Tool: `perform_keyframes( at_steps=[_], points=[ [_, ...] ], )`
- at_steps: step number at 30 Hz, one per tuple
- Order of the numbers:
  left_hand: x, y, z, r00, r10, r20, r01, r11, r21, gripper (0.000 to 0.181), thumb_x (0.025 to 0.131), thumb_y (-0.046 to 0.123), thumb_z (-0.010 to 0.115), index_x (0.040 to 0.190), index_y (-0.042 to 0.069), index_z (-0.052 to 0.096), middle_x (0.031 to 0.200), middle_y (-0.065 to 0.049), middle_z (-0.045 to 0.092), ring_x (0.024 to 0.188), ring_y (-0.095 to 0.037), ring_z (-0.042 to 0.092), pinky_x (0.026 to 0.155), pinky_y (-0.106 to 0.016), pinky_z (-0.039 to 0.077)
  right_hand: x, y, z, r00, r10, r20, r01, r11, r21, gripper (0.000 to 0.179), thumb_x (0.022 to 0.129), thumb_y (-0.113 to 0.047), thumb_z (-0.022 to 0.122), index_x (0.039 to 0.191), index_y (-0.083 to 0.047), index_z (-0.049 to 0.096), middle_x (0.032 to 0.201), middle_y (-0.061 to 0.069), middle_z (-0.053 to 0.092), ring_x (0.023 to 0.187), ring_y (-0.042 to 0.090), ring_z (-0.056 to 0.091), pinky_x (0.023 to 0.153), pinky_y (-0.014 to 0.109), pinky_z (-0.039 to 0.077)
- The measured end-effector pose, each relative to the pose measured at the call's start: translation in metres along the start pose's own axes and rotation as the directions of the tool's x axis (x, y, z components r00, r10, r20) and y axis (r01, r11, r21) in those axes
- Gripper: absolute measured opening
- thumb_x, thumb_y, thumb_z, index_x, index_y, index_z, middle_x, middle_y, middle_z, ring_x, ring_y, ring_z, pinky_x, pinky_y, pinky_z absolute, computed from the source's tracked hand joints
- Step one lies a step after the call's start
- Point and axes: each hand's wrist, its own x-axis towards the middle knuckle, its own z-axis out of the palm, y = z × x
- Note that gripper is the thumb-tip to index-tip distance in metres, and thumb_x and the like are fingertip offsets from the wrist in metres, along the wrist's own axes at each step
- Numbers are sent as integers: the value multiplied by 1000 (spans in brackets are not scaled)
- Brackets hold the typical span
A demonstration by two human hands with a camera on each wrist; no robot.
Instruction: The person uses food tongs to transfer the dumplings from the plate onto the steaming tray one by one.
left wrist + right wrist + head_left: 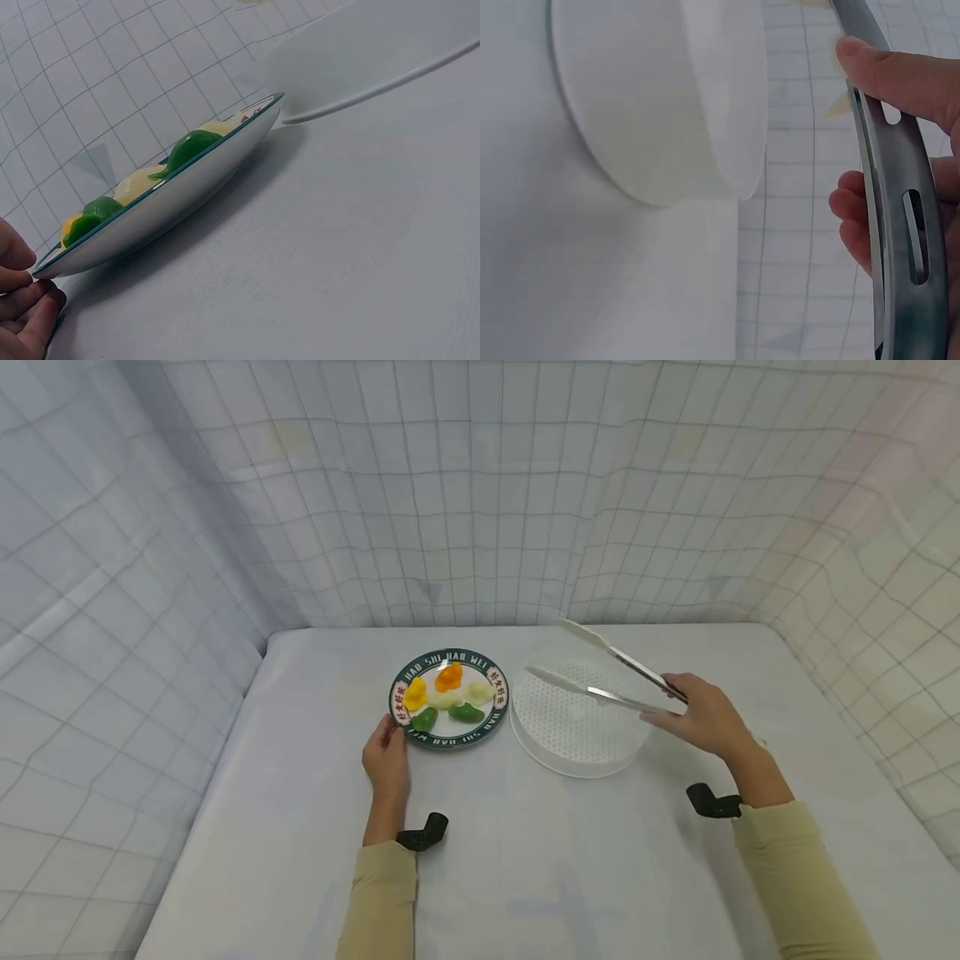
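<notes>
My left hand [386, 764] pinches the near-left rim of a round plate [450, 743], thumb above and fingers beneath in the left wrist view. The plate has a dark green lettered border and holds several small dumpling-like pieces: one yellow [415, 695], one orange [448, 677], two pale and two green [467, 712]. My right hand [705, 718] grips metal tongs [896, 172] with pale tips. Their arms are spread apart above a white round steamer tray [577, 735] full of small holes. No piece sits between the tips.
A white cloth covers the table [480, 860]. White curtains [480, 502] with a dark grid pattern close off the back and both sides. The steamer tray stands just right of the plate. Black camera mounts [423, 832] are strapped to both wrists.
</notes>
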Motion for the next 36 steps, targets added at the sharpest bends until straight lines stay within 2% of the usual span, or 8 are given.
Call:
perform_keyframes(
  at_steps=[2, 4, 9, 14, 21, 30, 36],
  points=[
    [1, 2, 0, 1000, -13, -2, 13, 1000, -10, 44, 94, 14, 47, 136, 2, 42, 134, -8, 47, 117, -14, 44, 97, -25, 38, 13, -9, 0, 997, -64, 43, 64, 998, -20, 59, 75, -27, 75, 116, 9, 54, 98, 20, 61, 85, 32, 57, 71, 48, 47],
    [1, 3, -1, 1000, -25, -1, 25, 1000, -11, 44, 94, 14, 47, 136, 2, 42, 134, -8, 46, 118, -14, 44, 97, -25, 38, 24, -17, 1, 991, -91, 94, 97, 994, -51, 56, 76, -26, 74, 116, 8, 56, 96, 17, 62, 82, 29, 58, 69, 45, 48],
    [0, 4, 0, 999, -31, -11, 31, 1000, 4, 43, 94, 13, 47, 135, 1, 42, 133, -9, 47, 118, -15, 44, 97, -26, 38, 44, -37, 3, 972, -81, 222, 111, 986, -125, 51, 78, -27, 71, 116, 5, 58, 96, 12, 63, 79, 23, 57, 68, 41, 49],
    [-1, 5, 0, 1000, -26, -13, 26, 1000, 9, 43, 94, 13, 47, 135, 1, 42, 133, -10, 47, 118, -16, 44, 97, -27, 38, 59, -55, 3, 948, -100, 301, 157, 973, -170, 42, 81, -25, 68, 112, 1, 61, 94, 8, 63, 78, 20, 57, 69, 39, 49],
    [-1, 5, -1, 1000, -14, -9, 14, 1000, 1, 43, 94, 13, 46, 135, 1, 42, 134, -10, 47, 119, -15, 44, 97, -26, 38, 78, -78, 1, 921, -149, 359, 246, 939, -241, 36, 79, -23, 72, 107, -1, 64, 92, 6, 64, 80, 21, 60, 71, 38, 50],
    [1, 2, -5, 1000, -9, -23, 10, 1000, 14, 42, 95, 12, 46, 135, 2, 43, 132, -8, 48, 115, -14, 45, 96, -25, 39, 104, -116, 1, 864, -168, 475, 359, 867, -345, 24, 78, -24, 72, 91, -5, 66, 77, -1, 57, 66, 16, 51, 61, 32, 47],
    [2, 2, -1, 1000, -14, -7, 14, 1000, 7, 42, 95, 12, 46, 135, 2, 42, 133, -8, 47, 117, -14, 44, 97, -25, 38, 110, -132, 1, 858, -161, 489, 377, 843, -384, 24, 78, -23, 73, 92, -4, 67, 76, 0, 58, 66, 16, 50, 61, 31, 48]
  ],
)
